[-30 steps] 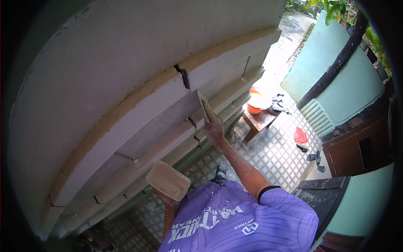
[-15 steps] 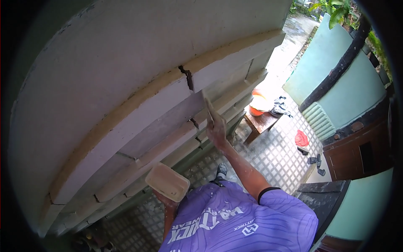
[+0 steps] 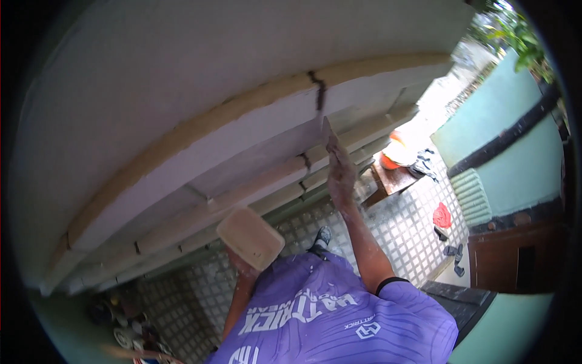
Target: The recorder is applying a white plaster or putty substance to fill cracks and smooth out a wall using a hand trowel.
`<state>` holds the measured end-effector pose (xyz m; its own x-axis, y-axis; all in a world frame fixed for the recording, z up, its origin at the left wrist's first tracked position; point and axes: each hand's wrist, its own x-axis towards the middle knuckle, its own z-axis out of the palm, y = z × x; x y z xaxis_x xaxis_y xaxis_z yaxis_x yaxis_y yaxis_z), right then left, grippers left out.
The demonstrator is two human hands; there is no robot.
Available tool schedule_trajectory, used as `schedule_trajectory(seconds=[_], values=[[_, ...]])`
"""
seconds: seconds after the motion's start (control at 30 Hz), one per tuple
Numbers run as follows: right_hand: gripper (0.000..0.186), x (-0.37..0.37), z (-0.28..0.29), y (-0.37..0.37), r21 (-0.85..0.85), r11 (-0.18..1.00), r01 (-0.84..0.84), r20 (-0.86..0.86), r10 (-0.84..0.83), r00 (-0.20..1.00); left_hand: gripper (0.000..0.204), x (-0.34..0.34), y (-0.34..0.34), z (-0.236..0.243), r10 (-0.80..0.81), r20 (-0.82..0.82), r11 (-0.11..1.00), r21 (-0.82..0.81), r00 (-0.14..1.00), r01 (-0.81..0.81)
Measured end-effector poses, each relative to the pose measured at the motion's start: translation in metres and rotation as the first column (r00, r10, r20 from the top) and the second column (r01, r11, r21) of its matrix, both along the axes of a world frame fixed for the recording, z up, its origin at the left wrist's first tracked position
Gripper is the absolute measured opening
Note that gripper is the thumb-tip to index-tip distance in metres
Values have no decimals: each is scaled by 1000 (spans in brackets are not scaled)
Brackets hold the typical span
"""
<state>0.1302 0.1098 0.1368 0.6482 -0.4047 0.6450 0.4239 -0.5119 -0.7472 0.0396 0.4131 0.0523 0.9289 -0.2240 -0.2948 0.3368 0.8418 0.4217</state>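
Observation:
My left hand [image 3: 244, 266] grips a pale rectangular plastic tub [image 3: 250, 233] from beneath, in front of my purple shirt. The tub is tilted with its opening toward me; a little pale residue shows inside. My right hand [image 3: 342, 176], dusted white, is closed around a flat, thin-bladed tool that looks like a putty knife [image 3: 327, 127]. Its blade is raised to the stepped wall moulding [image 3: 267, 115], just below a dark jagged crack [image 3: 320, 94]. Another crack [image 3: 305, 161] runs through a lower ledge. The tool's handle is mostly hidden by my fingers.
A wooden bench [image 3: 394, 179] holds an orange bucket [image 3: 391, 159] and a dark plastic bag [image 3: 424, 165]. Across the tiled floor [image 3: 400, 227] lie a red cloth [image 3: 442, 215] and slippers [image 3: 456, 258]. A green wall [image 3: 485, 121] stands to the right. Cluttered items sit at lower left.
The view has shifted, so the wall and bench appear farther right. My right hand has turned more upright, its blade still by the crack. The tub stays in my left hand.

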Motion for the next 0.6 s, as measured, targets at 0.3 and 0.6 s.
schedule_trajectory(seconds=[0.3, 0.6], values=[[34, -68, 54, 82, 435, 840, -324, -327, 483, 812, 83, 16, -14, 11, -53, 52, 993, -103, 997, 58], [32, -66, 49, 138, 6, 727, -687, -457, 613, 645, 84, 4, 2, 19, 43, 71, 999, 15, 997, -44]])
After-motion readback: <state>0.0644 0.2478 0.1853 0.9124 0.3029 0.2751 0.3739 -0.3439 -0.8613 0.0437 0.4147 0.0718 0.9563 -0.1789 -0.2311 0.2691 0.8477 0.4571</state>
